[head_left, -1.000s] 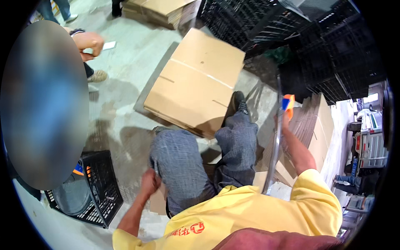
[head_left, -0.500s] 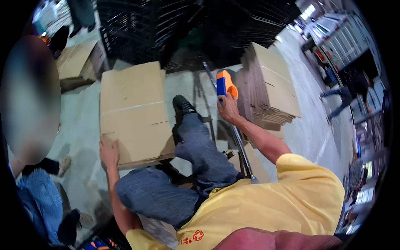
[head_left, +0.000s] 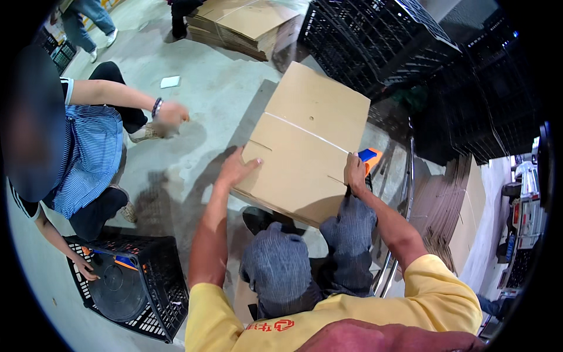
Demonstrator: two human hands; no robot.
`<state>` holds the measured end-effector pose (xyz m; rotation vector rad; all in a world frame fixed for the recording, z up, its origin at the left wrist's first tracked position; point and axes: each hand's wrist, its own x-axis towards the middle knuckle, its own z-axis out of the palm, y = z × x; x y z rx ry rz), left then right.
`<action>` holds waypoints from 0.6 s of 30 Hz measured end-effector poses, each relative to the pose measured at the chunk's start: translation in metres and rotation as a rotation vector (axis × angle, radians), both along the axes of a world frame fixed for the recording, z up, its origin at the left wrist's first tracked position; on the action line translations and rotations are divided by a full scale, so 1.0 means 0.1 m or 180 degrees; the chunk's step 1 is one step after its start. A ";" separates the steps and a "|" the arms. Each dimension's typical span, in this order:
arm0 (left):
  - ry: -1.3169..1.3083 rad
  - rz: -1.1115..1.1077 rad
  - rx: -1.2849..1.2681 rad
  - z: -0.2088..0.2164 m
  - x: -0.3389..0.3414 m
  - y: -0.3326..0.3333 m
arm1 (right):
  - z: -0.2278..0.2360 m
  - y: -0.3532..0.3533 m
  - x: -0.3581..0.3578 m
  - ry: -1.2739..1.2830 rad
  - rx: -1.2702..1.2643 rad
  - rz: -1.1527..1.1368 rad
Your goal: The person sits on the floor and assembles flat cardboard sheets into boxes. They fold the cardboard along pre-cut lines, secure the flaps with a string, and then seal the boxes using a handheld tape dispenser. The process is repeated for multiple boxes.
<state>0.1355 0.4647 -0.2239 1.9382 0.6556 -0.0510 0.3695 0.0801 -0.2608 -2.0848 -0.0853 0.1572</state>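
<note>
Brown cardboard makes up the stack (head_left: pixel 316 105) in the head view, lying flat in front of the person's knees with a white strap (head_left: pixel 308 132) across its top. It sits between the two hands, turned at a slant so its near edge is just beyond the jeans (head_left: pixel 275 258).

The left hand (head_left: pixel 234 170) is at the stack's near left side, open, the thumb spread over the top face and the fingers along the edge. The right hand (head_left: pixel 354 172) is at the right side, by the end of the strap's visible run, its fingers curled around an orange-and-blue tool (head_left: pixel 370 159); the tool shows just past the hand, beside the stack's edge, and part of the grip is hidden.

To the right, a second stack (head_left: pixel 466 217) stands well apart from the hands. Black crates (head_left: pixel 375 41) rise beyond the first stack, with another stack (head_left: pixel 243 23) to their left.

At the left, a co-worker's blurred hand (head_left: pixel 171 112) is stretched out over the floor; the other (head_left: pixel 88 270) reaches into a black crate (head_left: pixel 164 276).
</note>
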 end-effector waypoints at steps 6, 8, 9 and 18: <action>-0.0988 0.0683 -0.0321 0.08 -0.54 -0.52 | -0.01 0.38 0.30 -0.1003 -0.0338 0.0551; -0.0641 0.1253 -0.0394 -0.01 -0.75 -0.72 | 0.06 0.63 0.42 -0.0621 -0.0374 0.0881; -0.0710 0.1526 -0.0541 -0.08 -0.85 -0.77 | 0.09 0.82 0.48 -0.0626 -0.0393 0.1055; -0.0536 0.2527 -0.0806 -0.17 -2.04 -0.08 | 0.10 2.94 -0.39 -0.0129 0.0011 0.1801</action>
